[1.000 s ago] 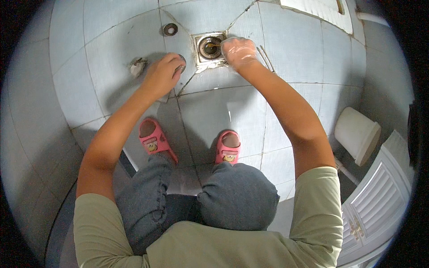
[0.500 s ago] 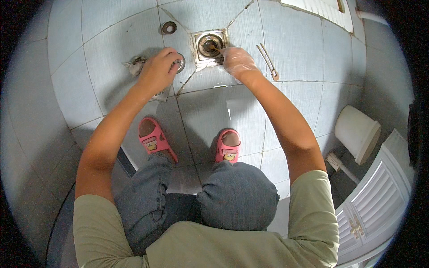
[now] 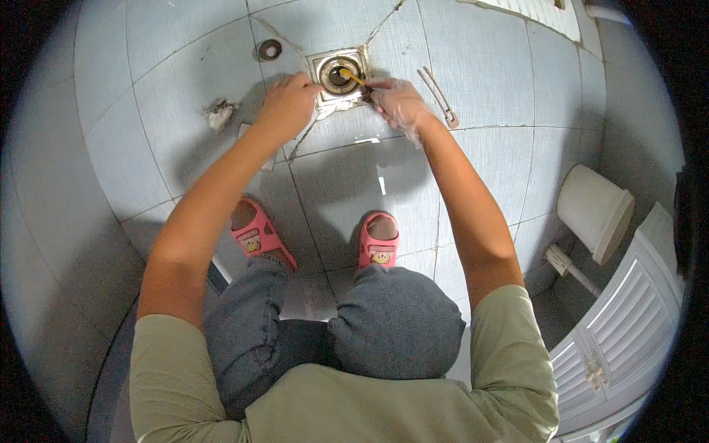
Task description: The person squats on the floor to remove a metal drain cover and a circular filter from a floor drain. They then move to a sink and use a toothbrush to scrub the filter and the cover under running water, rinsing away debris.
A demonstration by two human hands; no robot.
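Note:
A square metal floor drain (image 3: pixel 319 59) with dirty, stained edges is set in the tiles, its round opening uncovered. My right hand (image 3: pixel 397 103), in a clear plastic glove, grips a slim yellow stick (image 3: pixel 356 77) whose rounded tip reaches into that opening. At the left rim of the drain is my left hand (image 3: pixel 292 107), bare, with bent fingers. What lies under its fingers is hidden. A pale flat plate (image 3: pixel 268 161) shows partly beneath my left forearm. Above the left hand lies a dark ring (image 3: pixel 270 50) with a hole.
Pale tongs (image 3: pixel 439 98) lie right of the drain, and a crumpled whitish scrap (image 3: pixel 220 114) to the left. My feet wear pink sandals (image 3: pixel 379 240). A white bucket-like container (image 3: pixel 593 210) and a white louvred cabinet (image 3: pixel 620 317) stand at the right.
My left hand has moved right to the drain's rim, and the round metal piece by its fingers is no longer visible. My right hand has drawn back slightly, showing more of the yellow stick.

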